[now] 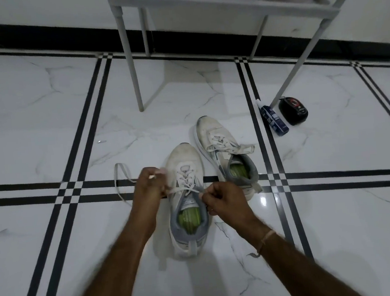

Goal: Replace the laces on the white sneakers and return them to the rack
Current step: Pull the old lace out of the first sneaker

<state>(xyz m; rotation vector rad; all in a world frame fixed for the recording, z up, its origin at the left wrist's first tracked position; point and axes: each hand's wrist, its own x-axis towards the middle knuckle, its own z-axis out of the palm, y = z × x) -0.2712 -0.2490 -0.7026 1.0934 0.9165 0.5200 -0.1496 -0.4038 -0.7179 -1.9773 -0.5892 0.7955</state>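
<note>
The near sneaker [189,202] stood on the floor [47,137] between the two grips. Its heel was nearest the person and its long axis ran straight away from them, so the open collar lay just inward of both hands and the toe lay beyond them.

The right hand [224,199] was curled, its grip pinching one end of the lace [115,183] just beside the top eyelets on its inner side. The left hand [149,185] sat a little further out and was blurred. Its grip looked pressed together on the other run of lace, though the exact fingers could not be made out. Between the grips the lace crossed the tongue, and outward of the left grip a slack loop trailed over the floor.

By my reading, the next move depended on that cross-line. The lace ran across the shoe's long axis and both hands were about equally near the eyelets, so a pull would need to go outward from each grip.

Beyond the right grip and slightly outward, the far sneaker [222,150] lay close beside the near one. It was laced, with loose ends spilling to its outer side. Further out, well apart from the right grip, a blue bottle [273,119] and a black object [293,111] lay side by side. Farthest of all stood the rack [224,3], straight ahead of both grips.
</note>
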